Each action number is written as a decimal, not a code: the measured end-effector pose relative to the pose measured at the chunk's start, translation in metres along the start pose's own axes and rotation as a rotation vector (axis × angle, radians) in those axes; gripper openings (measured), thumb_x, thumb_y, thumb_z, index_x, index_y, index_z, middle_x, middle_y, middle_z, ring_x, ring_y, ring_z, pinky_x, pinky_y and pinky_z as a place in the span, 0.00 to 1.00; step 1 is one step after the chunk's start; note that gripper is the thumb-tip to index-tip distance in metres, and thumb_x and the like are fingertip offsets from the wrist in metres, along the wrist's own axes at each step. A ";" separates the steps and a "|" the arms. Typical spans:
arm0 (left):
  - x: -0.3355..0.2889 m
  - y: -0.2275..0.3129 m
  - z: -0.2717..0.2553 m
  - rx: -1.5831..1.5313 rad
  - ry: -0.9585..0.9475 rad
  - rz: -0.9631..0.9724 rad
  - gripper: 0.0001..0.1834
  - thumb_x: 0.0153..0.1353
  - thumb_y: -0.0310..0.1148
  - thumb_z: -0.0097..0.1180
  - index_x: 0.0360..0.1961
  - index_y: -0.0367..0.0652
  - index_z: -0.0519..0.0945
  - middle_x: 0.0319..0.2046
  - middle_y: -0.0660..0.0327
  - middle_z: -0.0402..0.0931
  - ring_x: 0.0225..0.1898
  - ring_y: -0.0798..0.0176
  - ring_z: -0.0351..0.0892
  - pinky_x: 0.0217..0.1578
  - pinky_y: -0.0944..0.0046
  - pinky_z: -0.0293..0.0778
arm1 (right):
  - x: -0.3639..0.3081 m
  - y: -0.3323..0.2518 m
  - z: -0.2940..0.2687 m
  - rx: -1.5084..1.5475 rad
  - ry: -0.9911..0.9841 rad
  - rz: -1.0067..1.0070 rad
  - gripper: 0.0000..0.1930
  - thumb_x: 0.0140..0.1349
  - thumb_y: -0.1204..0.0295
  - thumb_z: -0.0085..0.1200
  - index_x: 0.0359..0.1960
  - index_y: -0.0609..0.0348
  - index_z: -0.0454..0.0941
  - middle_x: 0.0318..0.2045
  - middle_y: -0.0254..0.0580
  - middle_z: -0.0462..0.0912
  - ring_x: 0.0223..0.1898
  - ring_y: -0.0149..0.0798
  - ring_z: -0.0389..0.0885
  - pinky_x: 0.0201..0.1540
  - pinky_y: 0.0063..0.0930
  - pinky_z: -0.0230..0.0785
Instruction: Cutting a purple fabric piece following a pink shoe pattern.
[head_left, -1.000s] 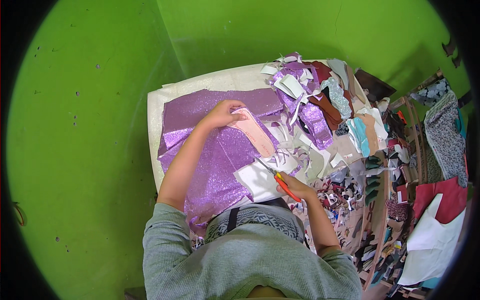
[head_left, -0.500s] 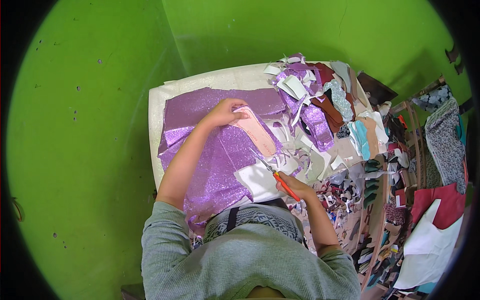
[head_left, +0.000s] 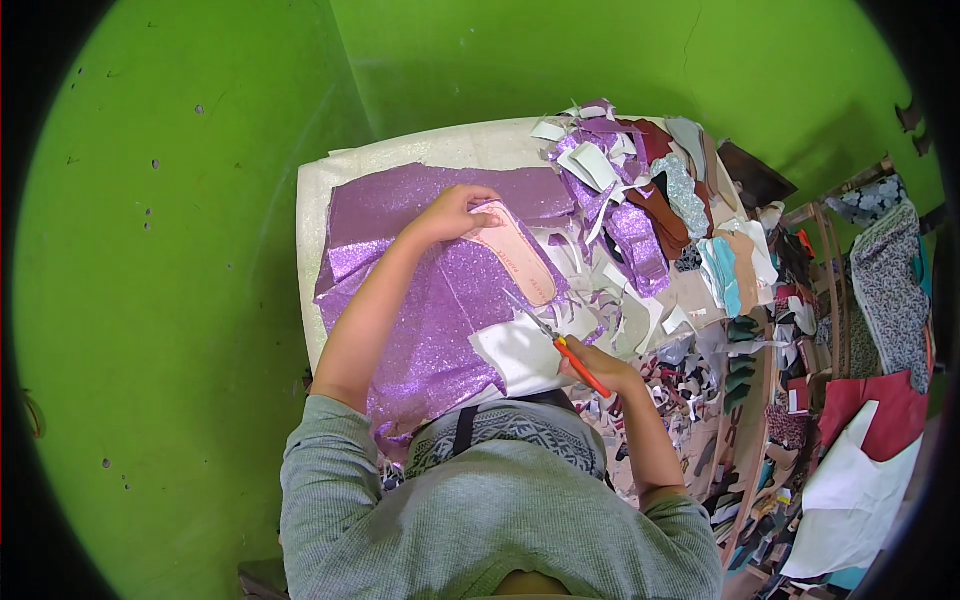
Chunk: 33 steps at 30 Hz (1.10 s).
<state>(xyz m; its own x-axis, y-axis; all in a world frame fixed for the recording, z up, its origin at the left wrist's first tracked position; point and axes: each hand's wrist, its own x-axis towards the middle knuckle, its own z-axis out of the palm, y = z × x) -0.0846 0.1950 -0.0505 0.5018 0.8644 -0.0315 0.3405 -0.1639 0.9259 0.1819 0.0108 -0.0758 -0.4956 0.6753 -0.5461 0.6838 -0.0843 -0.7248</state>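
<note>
A purple glitter sheet (head_left: pixel 420 330) is spread across the table, its shiny surface creased on the left. On it lies a pale pink insole-shaped piece (head_left: pixel 520 258) with red marks. My left hand (head_left: pixel 462 214) grips the upper end of this piece, thumb on top and the fingers curled over its far edge. Lower right, my right hand (head_left: pixel 598 368) is closed round the orange-red handles of scissors (head_left: pixel 540 326). Their blades point up and left, at the sheet just below the insole piece's lower end. Whether the blades touch the sheet, I cannot tell.
Purple and white offcuts (head_left: pixel 590 165) heap at the table's far right, beside brown, silver and turquoise shoe-shaped pieces (head_left: pixel 720 275). A white piece (head_left: pixel 515 355) lies near me. Scraps (head_left: pixel 670 400) cover the ground at right, near racks of material. Green walls (head_left: pixel 200 250) stand left and behind.
The scissors and my right hand have shifted slightly right and up. My left hand keeps its hold on the insole-shaped piece, which sits at a slightly changed angle.
</note>
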 end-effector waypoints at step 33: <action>-0.002 -0.004 0.000 0.023 0.039 0.033 0.17 0.46 0.29 0.60 0.39 0.36 0.75 0.35 0.57 0.76 0.39 0.64 0.73 0.40 0.66 0.68 | 0.000 -0.003 -0.012 -0.097 0.079 -0.053 0.23 0.55 0.51 0.46 0.30 0.65 0.71 0.26 0.50 0.74 0.29 0.43 0.73 0.34 0.32 0.63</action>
<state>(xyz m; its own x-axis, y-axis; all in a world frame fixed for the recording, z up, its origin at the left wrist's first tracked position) -0.0868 0.1936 -0.0544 0.4816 0.8763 0.0141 0.3426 -0.2031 0.9173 0.1865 0.0202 -0.0686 -0.4915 0.7326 -0.4708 0.7083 0.0218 -0.7056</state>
